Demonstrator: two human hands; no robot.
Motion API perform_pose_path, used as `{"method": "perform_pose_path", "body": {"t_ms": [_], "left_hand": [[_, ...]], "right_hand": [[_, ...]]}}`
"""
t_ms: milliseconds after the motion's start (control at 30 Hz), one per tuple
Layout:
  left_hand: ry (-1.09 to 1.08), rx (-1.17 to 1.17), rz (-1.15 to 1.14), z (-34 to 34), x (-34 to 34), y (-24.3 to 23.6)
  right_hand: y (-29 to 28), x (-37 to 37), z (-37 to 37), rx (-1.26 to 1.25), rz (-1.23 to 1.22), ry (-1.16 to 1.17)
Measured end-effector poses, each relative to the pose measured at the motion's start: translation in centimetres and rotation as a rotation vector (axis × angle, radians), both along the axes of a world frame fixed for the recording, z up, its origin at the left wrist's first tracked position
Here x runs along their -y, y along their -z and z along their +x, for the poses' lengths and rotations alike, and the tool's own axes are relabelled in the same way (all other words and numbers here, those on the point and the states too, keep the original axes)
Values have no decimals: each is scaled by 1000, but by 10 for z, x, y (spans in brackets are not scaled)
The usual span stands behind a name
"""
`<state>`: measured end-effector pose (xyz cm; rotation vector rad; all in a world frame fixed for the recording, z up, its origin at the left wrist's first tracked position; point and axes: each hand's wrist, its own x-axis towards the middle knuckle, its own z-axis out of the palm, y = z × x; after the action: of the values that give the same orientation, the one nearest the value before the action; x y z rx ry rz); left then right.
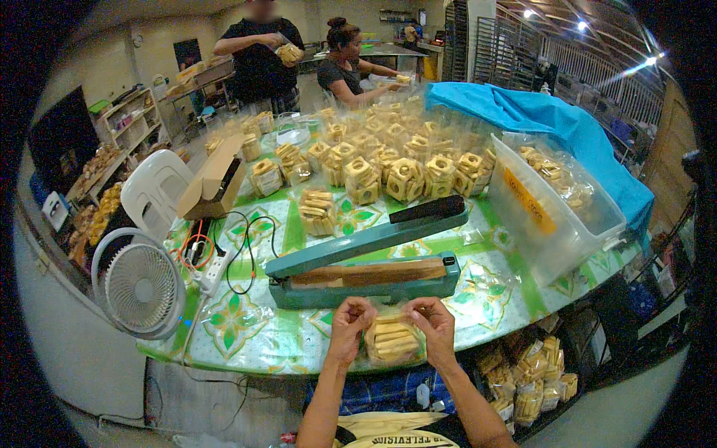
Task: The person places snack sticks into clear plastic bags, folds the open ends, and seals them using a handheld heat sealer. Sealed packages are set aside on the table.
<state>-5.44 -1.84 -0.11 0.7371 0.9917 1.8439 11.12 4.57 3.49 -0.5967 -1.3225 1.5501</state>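
Observation:
Between my two hands is a clear plastic bag of pale yellow biscuits [392, 340], held by its top corners at the table's near edge. My left hand [349, 328] pinches one corner, and my right hand [435, 325] pinches the other. Just beyond them lies a teal impulse bag sealer [362, 287], its long arm with a dark handle [428, 210] raised above the brown sealing strip. One filled biscuit bag [317, 212] stands alone behind the sealer. Farther back, many more bags of ring-shaped biscuits [405, 179] crowd the table.
A translucent bin [549, 235] of biscuits stands at right, beside a blue cloth [523, 112]. To the left are a fan [142, 280], power strip [214, 272], cables and an open cardboard box [213, 179]. Two people work across the table. More bags [529, 377] sit below it at right.

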Motion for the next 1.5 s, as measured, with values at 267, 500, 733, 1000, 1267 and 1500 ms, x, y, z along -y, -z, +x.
{"method": "perform_pose_path", "body": {"t_ms": [267, 500, 733, 1000, 1267, 1500], "left_hand": [[-196, -113, 130, 24, -11, -10], [-79, -185, 126, 6, -5, -10], [-216, -243, 152, 14, 0, -18], [-195, -398, 28, 17, -2, -30], [-65, -701, 179, 5, 18, -52], [-275, -646, -2, 33, 25, -51]], "right_hand": [[3, 2, -11, -72, 124, 254], [-6, -5, -4, -74, 140, 27], [-15, -14, 1, -74, 328, 156], [-12, -15, 0, 13, 235, 105], [-20, -10, 26, 118, 370, -65], [-13, -5, 25, 125, 371, -41]]}}
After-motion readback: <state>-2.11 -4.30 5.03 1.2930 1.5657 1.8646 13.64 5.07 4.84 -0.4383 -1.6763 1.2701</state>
